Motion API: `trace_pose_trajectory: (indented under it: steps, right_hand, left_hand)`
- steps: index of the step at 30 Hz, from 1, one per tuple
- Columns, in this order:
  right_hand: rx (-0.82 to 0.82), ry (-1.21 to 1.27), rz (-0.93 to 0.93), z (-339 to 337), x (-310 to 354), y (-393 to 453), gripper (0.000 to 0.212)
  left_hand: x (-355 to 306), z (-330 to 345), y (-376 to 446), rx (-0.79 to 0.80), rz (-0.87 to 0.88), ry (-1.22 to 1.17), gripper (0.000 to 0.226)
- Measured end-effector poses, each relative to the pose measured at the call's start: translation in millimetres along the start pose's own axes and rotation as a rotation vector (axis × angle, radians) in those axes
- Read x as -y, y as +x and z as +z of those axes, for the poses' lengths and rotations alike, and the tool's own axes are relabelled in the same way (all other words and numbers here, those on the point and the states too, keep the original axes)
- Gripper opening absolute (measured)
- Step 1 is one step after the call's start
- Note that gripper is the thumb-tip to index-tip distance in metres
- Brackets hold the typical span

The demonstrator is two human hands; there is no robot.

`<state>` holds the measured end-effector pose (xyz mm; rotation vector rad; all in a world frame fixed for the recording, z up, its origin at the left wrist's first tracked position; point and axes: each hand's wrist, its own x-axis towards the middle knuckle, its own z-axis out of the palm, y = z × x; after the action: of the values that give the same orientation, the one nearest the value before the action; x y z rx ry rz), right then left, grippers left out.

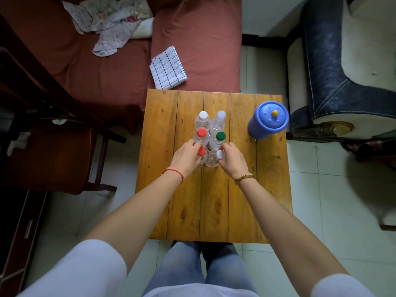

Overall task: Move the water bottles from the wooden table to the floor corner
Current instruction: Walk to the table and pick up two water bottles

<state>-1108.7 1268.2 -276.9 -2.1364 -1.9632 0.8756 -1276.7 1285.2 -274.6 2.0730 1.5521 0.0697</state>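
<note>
**Six bottles waiting, none on the floor yet**

Pale floor tiles (321,189) are showing all round the wooden table (214,211) where I am standing, with a red sofa (107,71) behind it carrying a checked cloth (167,68). On the table, six water bottles are standing packed together in two rows. My left hand (186,157) is wrapping round the nearest bottle with the red cap (201,151), fingers curled on its neck. Just behind it are sitting another red-capped bottle (201,133) and a white-capped bottle (203,115). My right hand (232,160) is gripping the near white-capped one (220,154), with the green-capped bottle (221,136) and one more clear bottle (221,114) behind. Further right, a blue jug (269,120) is standing apart near the table's edge, beside a dark armchair (325,61).

I am judging the job as only just starting: every bottle is on the table, and the floor corner is not showing any.
</note>
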Motion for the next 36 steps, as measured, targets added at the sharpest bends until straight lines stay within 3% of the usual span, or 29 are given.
trace_pose_trajectory:
  steps: [17, 25, 36]
  right_hand:
    - [-0.088, 0.003, -0.035, -19, 13, -20, 0.023]
    - [-0.158, 0.047, -0.114, -31, 30, -80, 0.018]
    - [-0.078, 0.056, -0.292, -28, 51, -168, 0.026]
  left_hand:
    - [1, -5, -28, -0.028, -0.037, -0.081, 0.029]
    - [0, -28, -101, -0.158, -0.045, -0.231, 0.033]
    - [-26, -46, -220, -0.34, -0.134, -0.264, 0.037]
